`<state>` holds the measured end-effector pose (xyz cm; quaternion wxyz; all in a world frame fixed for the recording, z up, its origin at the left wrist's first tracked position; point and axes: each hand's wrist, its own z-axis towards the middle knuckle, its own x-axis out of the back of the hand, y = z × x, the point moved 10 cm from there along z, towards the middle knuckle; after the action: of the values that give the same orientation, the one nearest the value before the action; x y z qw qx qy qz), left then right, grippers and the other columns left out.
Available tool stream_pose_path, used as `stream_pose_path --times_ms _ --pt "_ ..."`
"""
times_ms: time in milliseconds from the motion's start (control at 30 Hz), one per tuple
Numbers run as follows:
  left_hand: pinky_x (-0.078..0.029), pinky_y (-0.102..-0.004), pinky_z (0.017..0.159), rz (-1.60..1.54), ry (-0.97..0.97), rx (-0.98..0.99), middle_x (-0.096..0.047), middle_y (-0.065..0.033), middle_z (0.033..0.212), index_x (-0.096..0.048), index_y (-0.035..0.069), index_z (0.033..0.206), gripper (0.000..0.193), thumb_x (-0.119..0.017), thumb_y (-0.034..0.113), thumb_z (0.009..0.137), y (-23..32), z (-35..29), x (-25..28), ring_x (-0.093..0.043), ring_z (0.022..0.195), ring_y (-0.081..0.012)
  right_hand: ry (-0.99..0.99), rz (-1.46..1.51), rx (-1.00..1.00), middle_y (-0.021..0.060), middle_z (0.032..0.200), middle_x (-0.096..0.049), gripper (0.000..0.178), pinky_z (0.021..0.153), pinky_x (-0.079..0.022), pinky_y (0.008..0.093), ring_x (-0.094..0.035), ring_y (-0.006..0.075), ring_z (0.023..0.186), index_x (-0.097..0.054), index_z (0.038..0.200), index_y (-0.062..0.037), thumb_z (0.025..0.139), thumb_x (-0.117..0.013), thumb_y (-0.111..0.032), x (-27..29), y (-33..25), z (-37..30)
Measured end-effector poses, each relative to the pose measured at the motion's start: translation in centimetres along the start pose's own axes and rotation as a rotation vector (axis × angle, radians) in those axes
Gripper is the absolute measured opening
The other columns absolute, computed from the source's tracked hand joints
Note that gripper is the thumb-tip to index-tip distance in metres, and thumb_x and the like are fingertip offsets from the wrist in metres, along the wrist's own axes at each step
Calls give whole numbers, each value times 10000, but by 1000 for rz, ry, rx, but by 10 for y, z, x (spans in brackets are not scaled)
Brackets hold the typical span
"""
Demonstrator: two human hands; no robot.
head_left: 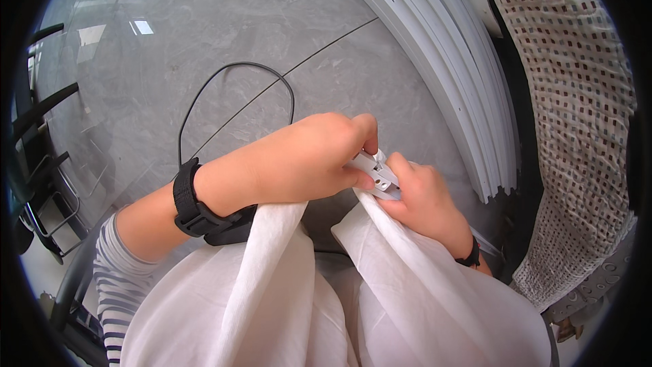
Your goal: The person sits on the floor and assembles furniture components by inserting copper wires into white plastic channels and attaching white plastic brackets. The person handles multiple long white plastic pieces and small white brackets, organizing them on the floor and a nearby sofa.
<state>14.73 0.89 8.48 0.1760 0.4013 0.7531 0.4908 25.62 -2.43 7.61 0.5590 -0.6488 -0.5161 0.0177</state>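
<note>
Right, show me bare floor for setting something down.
Grey floor lies open between the black cable loop and the white strips, and left of the loop toward the black chairs. Crowded: left hand, right hand and white plastic piece by the white cloth.

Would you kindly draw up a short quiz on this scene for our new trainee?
1. Multiple choice: what do the left hand and the right hand hold between them?
A) a black cup
B) a small white plastic piece
C) a metal spoon

2. True or false: the wide black wrist strap and the striped sleeve are both on the person's left side.

3. Fill the gap: the patterned cloth shows on the ____ side of the picture.

Key: 1. B; 2. True; 3. right
</note>
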Motion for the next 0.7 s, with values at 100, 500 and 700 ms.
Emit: stream_pose_path --times_ms 100,500,700 --pt "-505 -393 735 8 -13 23 -667 -180 903 -531 -18 1041 316 -751 140 878 0 0 -1 -647 846 -352 4 6 -17 156 666 -620 395 547 -502 426 -643 345 593 -520 923 -23 737 -813 -210 -2 6 -1" --pt "-524 -308 755 3 97 80 -665 -96 939 -570 -11 1010 324 -797 164 858 -5 -19 56 -642 845 -180 99 30 -89 175 673 -620 355 558 -509 433 -635 375 603 -514 879 -37 718 -798 -178 12 25 -15" --pt "-524 -294 777 -77 109 14 -651 -67 975 -579 -4 1018 337 -810 180 856 -9 -26 56 -623 902 -151 105 26 -93 170 667 -610 342 548 -495 450 -629 380 609 -504 863 -39 710 -787 -156 1 30 -23"
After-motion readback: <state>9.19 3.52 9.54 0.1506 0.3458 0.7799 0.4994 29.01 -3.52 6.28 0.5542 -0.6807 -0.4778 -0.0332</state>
